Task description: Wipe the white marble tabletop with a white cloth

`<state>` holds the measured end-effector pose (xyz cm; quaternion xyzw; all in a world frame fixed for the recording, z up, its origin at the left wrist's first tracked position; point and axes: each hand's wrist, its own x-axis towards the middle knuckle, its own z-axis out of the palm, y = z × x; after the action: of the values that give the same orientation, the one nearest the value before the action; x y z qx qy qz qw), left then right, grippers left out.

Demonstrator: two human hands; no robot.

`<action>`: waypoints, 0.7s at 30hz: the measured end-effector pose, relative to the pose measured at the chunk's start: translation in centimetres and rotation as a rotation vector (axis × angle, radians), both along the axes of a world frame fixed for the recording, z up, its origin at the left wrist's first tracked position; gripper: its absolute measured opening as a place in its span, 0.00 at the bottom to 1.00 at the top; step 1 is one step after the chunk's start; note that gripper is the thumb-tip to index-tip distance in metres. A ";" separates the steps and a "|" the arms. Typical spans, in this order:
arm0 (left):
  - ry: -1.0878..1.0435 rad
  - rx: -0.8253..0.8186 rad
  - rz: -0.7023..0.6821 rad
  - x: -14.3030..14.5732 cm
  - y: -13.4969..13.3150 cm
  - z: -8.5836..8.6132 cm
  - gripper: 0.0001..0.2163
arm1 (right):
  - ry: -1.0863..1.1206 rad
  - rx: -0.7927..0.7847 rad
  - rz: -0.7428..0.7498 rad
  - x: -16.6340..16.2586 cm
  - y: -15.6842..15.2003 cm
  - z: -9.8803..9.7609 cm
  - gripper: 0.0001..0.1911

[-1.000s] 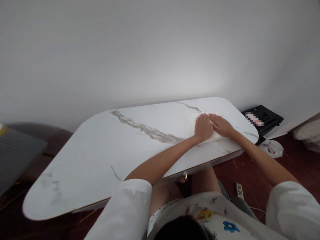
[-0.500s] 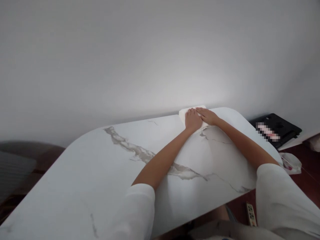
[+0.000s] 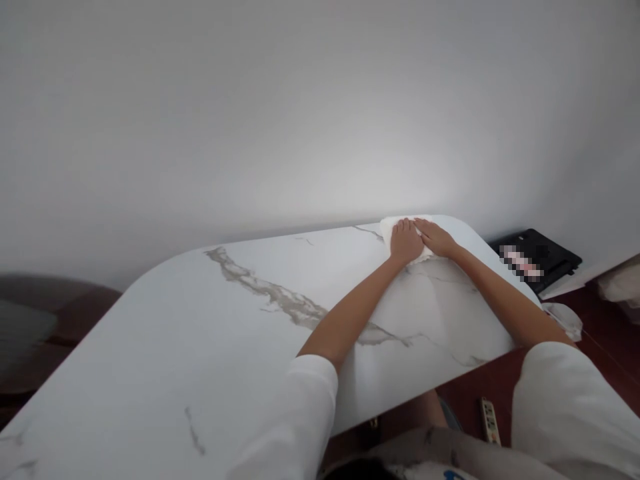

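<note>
White cloth [image 3: 387, 231] at the far edge of the marbled surface [image 3: 240, 360], near its far right corner. Your left hand [image 3: 407, 241] and right hand [image 3: 437, 239] lie together upon it, flat and unclenched, presumably spreading pressure.

A white cloth [image 3: 387, 231], partly hidden, spread flat with a slightly uneven rim, at the surface's [image 3: 165, 333] far edge, near its rounded far right corner.

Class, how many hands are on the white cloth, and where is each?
2: the left hand lies on the white cloth; the right hand is just right of it. No others show.
</note>
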<state>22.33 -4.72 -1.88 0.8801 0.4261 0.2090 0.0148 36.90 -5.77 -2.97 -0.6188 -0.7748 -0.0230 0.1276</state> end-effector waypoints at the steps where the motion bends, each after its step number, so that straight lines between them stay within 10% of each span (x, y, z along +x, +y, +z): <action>1: 0.006 0.007 -0.012 0.0 -1.0 0.0 0.23 | -0.008 -0.002 -0.015 -0.1 -1.2 0.0 0.29; 21: -0.043 -0.193 -0.230 -3.4 -21.0 0.4 0.26 | -0.039 0.062 -0.052 -3.1 -25.5 0.3 0.29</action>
<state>18.92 -25.71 -1.44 0.9129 0.3401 0.1830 0.1324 33.85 -31.23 -2.68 -0.6338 -0.7597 -0.0623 0.1310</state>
